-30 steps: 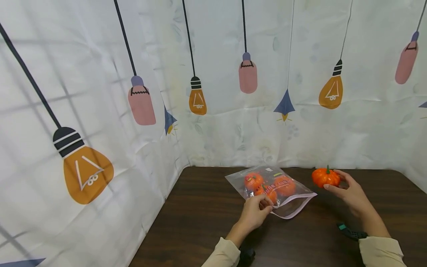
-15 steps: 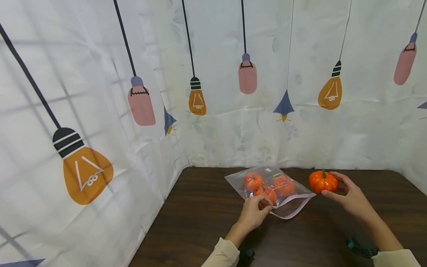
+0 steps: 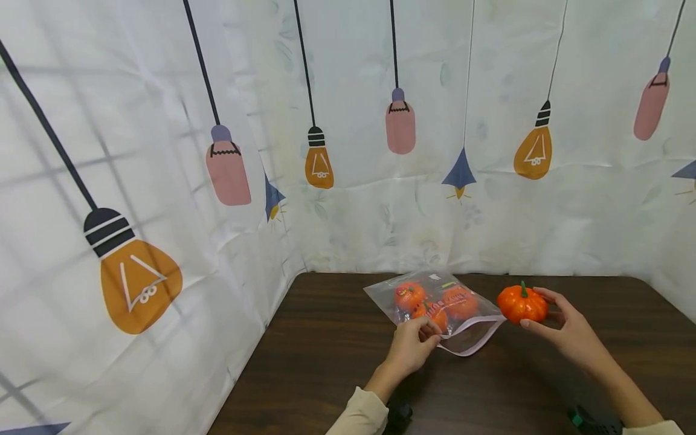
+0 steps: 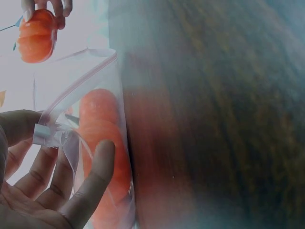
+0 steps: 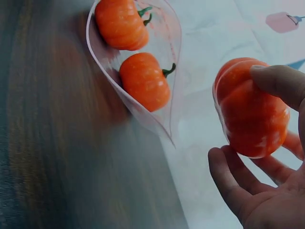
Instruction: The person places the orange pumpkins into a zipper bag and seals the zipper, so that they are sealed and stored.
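Observation:
My right hand (image 3: 573,332) holds a small orange toy pumpkin (image 3: 522,306) with a green stem, thumb on one side and fingers on the other. The pumpkin is up off the table, just right of a clear zip bag (image 3: 383,296). Several similar pumpkins (image 5: 144,81) are inside the bag. Its mouth gapes toward the right hand, as the right wrist view shows. My left hand (image 3: 409,347) pinches the bag's near edge by the white zip slider (image 4: 44,135), keeping the mouth apart. Red print on the bag partly covers the pumpkins inside.
The bag lies on a dark brown wooden table (image 3: 304,356). White curtains (image 3: 348,229) printed with hanging lamps stand behind the table and on the left. Black wrist gear (image 3: 399,417) shows under the left wrist, and more under the right forearm.
My right hand has moved left and slightly nearer with the pumpkin, toward the bag's mouth. The left hand and bag stay nearly in place; the head view shifts slightly.

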{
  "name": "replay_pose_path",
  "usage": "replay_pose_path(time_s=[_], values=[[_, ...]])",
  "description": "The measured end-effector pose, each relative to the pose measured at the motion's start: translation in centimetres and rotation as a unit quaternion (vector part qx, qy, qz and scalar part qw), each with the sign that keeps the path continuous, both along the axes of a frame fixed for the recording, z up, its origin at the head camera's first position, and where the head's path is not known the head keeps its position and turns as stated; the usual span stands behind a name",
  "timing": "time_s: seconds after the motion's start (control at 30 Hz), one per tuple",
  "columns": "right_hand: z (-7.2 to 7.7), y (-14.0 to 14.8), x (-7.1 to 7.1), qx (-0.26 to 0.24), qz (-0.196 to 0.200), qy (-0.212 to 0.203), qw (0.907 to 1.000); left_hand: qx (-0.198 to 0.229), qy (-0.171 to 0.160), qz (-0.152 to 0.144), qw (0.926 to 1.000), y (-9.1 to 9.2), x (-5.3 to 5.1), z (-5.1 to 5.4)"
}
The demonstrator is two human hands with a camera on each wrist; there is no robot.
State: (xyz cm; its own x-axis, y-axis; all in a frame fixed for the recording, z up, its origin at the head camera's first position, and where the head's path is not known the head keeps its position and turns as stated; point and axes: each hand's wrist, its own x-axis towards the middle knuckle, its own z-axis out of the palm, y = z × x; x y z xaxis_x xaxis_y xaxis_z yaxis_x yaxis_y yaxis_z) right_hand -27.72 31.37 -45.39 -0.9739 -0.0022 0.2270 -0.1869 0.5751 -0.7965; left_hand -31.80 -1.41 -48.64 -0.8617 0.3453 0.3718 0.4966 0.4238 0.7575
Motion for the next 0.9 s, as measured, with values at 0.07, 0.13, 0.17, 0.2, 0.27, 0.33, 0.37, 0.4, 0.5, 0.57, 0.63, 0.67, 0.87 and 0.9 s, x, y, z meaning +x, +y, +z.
replay_pose_path(time_s=[0.07, 0.13, 0.17, 0.2, 0.27, 0.33, 0.37, 0.4, 0.5, 0.57, 0.63, 0.67, 0.87, 0.9], values=[[-0.1, -0.2, 0.2, -0.001, 0.006, 0.000, 1.0000, -0.002, 0.001, 0.001, 1.0000, -0.1, 0.0, 0.0], [-0.2, -0.4, 0.4, -0.001, 0.012, 0.002, 0.9999, -0.003, 0.001, 0.003, 1.0000, -0.2, 0.1, 0.0], [-0.3, -0.6, 0.4, -0.001, 0.015, 0.002, 0.9999, -0.004, 0.001, 0.005, 1.0000, -0.2, 0.1, 0.0], [-0.3, -0.7, 0.5, 0.000, 0.018, 0.001, 0.9998, -0.004, 0.001, 0.006, 1.0000, -0.2, 0.1, 0.0], [-0.5, -1.0, 0.7, 0.001, 0.020, -0.003, 0.9998, -0.005, 0.001, 0.005, 1.0000, -0.2, 0.2, 0.1], [-0.7, -1.1, 0.9, 0.002, 0.022, -0.005, 0.9998, -0.006, 0.004, 0.002, 1.0000, -0.2, 0.2, 0.2], [-0.8, -1.2, 1.0, 0.001, 0.024, -0.006, 0.9997, -0.007, 0.005, 0.000, 1.0000, -0.1, 0.2, 0.2], [-0.8, -1.2, 1.1, 0.000, 0.024, -0.009, 0.9997, -0.008, 0.007, -0.001, 0.9999, -0.1, 0.2, 0.3], [-1.1, -1.2, 1.3, 0.000, 0.027, -0.010, 0.9996, -0.008, 0.010, -0.002, 0.9999, 0.0, 0.1, 0.3], [-1.2, -1.3, 1.4, -0.001, 0.029, -0.012, 0.9995, -0.008, 0.011, 0.001, 0.9999, 0.0, 0.1, 0.2], [-1.2, -1.5, 1.5, 0.000, 0.030, -0.015, 0.9994, -0.008, 0.010, 0.002, 0.9999, 0.0, 0.1, 0.1], [-1.2, -1.5, 1.6, 0.000, 0.030, -0.018, 0.9994, -0.009, 0.011, 0.003, 0.9999, 0.0, 0.1, 0.1], [-1.6, -1.8, 1.9, 0.002, 0.048, -0.029, 0.9984, -0.011, 0.018, 0.002, 0.9998, 0.0, 0.0, 0.0], [-1.6, -1.9, 1.9, 0.002, 0.055, -0.027, 0.9981, -0.012, 0.018, 0.003, 0.9998, 0.0, 0.0, 0.0]])
